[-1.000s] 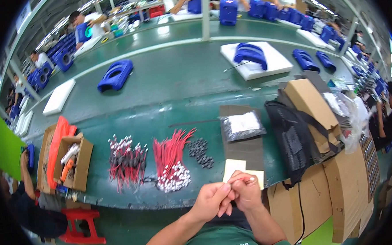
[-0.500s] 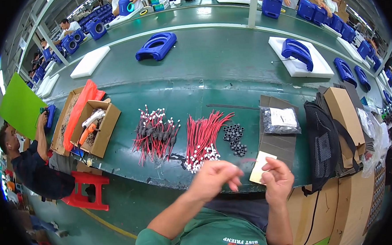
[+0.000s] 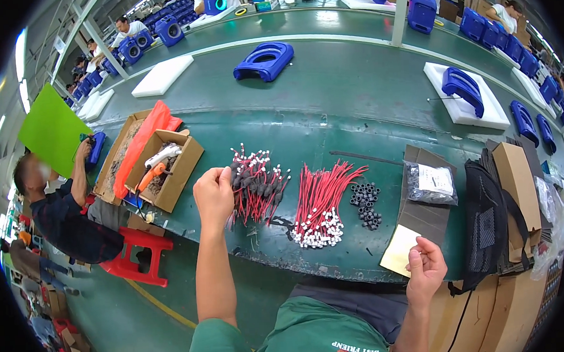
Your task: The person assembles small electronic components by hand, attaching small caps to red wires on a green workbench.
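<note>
Left hand (image 3: 213, 195) is hovering left of frame centre, forearm upright, fingers curled inward beside the dark-sleeved wire pile (image 3: 261, 188); unable to tell if it is gripping anything. Right hand (image 3: 427, 267) is hanging lower right near the yellow paper (image 3: 399, 249), fingers loosely parted. At centre, slender red wires (image 3: 324, 190) with white blocky connectors (image 3: 320, 230) are lying fanned; stubby black cylinders (image 3: 365, 206) are clustering just right.

- Lumpy wires (image 3: 265, 188): red and dark with black lumps and white tips, heaped loosely just right of the left hand (image 3: 213, 195).
- Red wires (image 3: 324, 190): fanned bundle between the hands, white ends nearest the person.
- Black tubes (image 3: 365, 205): short, loosely clustered, beyond the right hand (image 3: 426, 267), leftward.
- Yellow paper (image 3: 397, 249): flat, just left of that hand.
</note>
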A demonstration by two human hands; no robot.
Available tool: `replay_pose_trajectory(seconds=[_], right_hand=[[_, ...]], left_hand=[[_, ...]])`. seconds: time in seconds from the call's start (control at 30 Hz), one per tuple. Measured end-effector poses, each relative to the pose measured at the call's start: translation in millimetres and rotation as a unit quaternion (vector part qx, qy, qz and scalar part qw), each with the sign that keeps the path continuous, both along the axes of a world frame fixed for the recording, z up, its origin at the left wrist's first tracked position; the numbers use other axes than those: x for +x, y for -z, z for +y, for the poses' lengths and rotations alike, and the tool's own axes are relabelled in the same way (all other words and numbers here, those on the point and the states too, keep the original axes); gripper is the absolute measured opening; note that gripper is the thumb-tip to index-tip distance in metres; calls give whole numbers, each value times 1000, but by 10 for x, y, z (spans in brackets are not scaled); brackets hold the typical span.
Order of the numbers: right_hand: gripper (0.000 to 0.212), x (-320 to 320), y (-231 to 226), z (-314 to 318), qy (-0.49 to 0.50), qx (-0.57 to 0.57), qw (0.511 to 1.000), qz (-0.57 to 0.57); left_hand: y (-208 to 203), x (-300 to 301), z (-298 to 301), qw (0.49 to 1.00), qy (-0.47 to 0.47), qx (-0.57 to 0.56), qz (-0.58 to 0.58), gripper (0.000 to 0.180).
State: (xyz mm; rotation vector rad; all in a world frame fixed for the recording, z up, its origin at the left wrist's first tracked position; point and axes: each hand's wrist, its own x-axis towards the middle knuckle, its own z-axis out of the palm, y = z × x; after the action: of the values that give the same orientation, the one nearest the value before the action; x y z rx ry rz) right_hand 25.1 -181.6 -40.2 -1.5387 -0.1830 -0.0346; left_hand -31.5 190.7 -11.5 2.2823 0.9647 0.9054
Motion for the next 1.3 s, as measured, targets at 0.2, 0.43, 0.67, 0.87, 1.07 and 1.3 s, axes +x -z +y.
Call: replay_pose_trajectory(seconds=[0.2, 0.43, 0.67, 0.87, 1.07, 1.3], right_hand=[[23, -12, 8, -16, 2, -6, 1000, 17], [22, -19, 44, -41, 6, -10, 1000, 24], [20, -49, 0, 2, -26, -15, 999, 20], [19, -102, -36, 85, -48, -19, 998, 43], [19, -130, -24, 26, -52, -22, 997, 45], [19, -126, -28, 71, -75, -12, 995, 60]], left_hand=[[-2, -72, 8, 987, 10, 98, 124, 20], [-106, -110, -325, 995, 80, -29, -47, 7], [81, 3, -837, 969, 224, -90, 62, 8], [66, 360, -1108, 945, 263, 18, 193, 15], [94, 446, -1051, 928, 272, 1, 254, 15], [-146, 242, -933, 944, 238, -77, 215, 18]])
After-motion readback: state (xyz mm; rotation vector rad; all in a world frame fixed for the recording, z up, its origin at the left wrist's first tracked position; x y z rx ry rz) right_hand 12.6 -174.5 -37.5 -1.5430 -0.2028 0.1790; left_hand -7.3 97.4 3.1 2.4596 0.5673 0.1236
